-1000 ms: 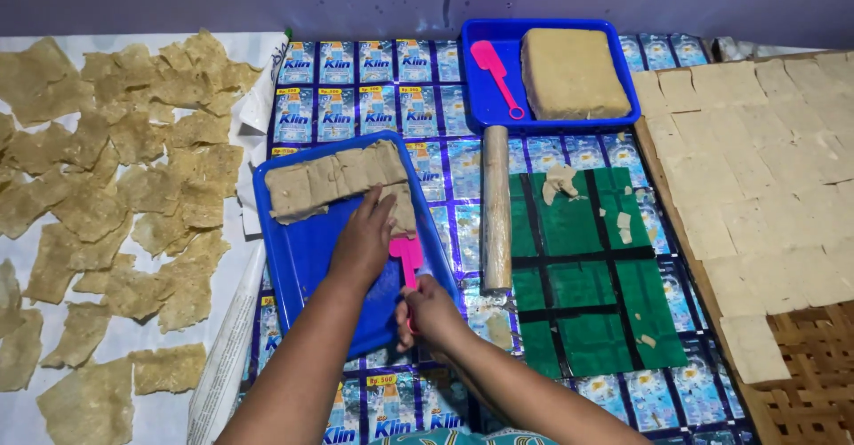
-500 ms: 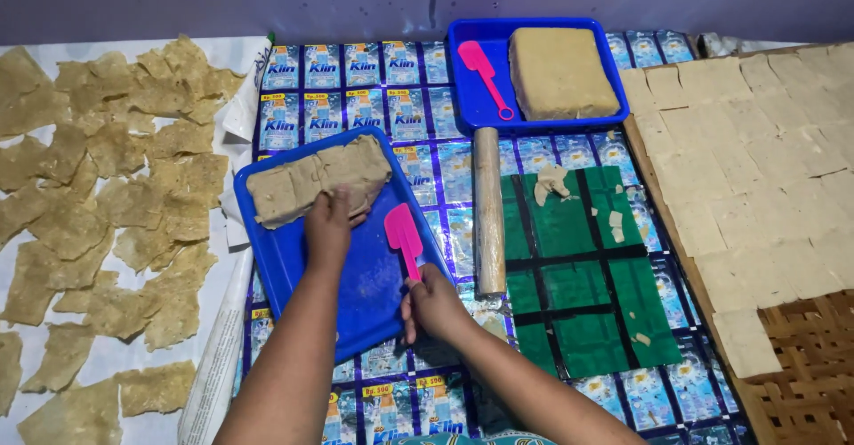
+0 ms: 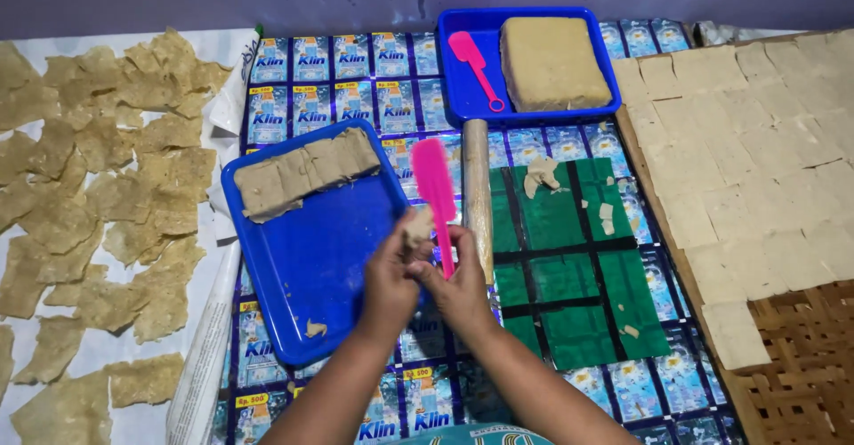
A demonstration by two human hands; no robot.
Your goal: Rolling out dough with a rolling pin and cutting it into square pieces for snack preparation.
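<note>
Right hand (image 3: 464,292): closed around the lower handle of the pink spatula (image 3: 436,198), gripping firmly.
Left hand (image 3: 391,280): fingers curled, pinching a small tan dough piece (image 3: 416,228) against the spatula's handle, just under the blade.
Hands: pressed together, touching, over the right edge of the near tray (image 3: 311,267).
Spatula: long axis almost upright in view, blade toward the mat's far edge, leaning slightly left, handle end hidden in the right fist.
Arms: both forearms rising from the mat's near edge, converging at the wrists; left from lower left, right from lower right.
Tray contents: row of dough slabs (image 3: 302,171) along its far edge, a crumb near the near edge.
Rolling pin (image 3: 478,198): just right of the spatula, lying parallel to it.
Far tray (image 3: 463,89): at the mat's far edge, holding a dough block (image 3: 551,62) and a second pink spatula.
</note>
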